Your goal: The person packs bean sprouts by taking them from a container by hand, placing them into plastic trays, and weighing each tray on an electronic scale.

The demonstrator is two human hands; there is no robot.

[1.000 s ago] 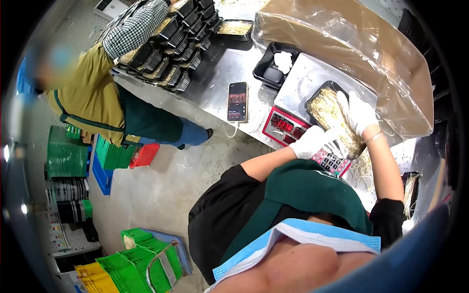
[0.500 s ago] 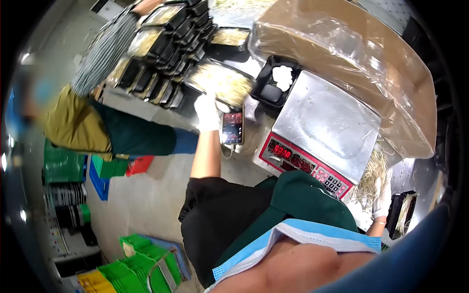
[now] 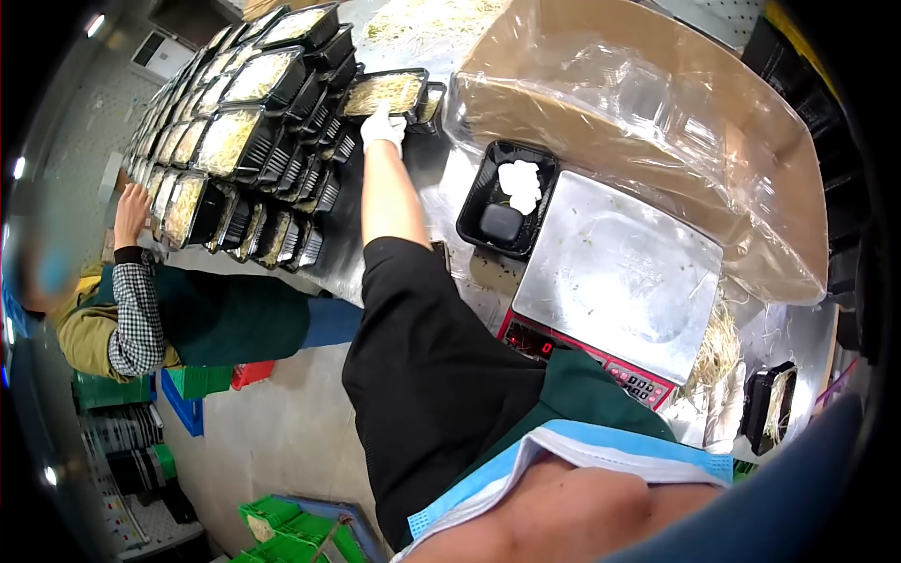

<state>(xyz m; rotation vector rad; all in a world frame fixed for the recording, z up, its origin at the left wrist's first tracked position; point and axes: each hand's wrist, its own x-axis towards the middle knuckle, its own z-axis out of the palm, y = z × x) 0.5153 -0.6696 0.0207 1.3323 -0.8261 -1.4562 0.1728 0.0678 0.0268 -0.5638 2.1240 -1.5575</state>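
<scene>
My gloved left hand (image 3: 383,131) reaches out to the upper middle and grips the near edge of a black tray of pale sprouts (image 3: 385,94). That tray overlaps another filled tray, beside the tall stacks. Low on the right, my gloved right hand (image 3: 725,411) is by a loose heap of sprouts (image 3: 718,349); its fingers are hard to make out. Between my arms stands a scale with a bare metal plate (image 3: 619,272) and a red display panel. A black tray (image 3: 474,202) left of it holds a white crumpled item and a dark block.
Stacked filled trays (image 3: 225,141) cover the table's left part. A large plastic-lined carton (image 3: 648,103) stands behind the scale. A co-worker (image 3: 131,319) is at the left by the stacks. A small black tray (image 3: 770,408) lies far right; green crates (image 3: 300,530) are on the floor.
The filled tray left the scale in my left hand and moved up-left beside the stacks. My right hand moved down to the sprout heap. The co-worker's arm has come lower, and the view has shifted.
</scene>
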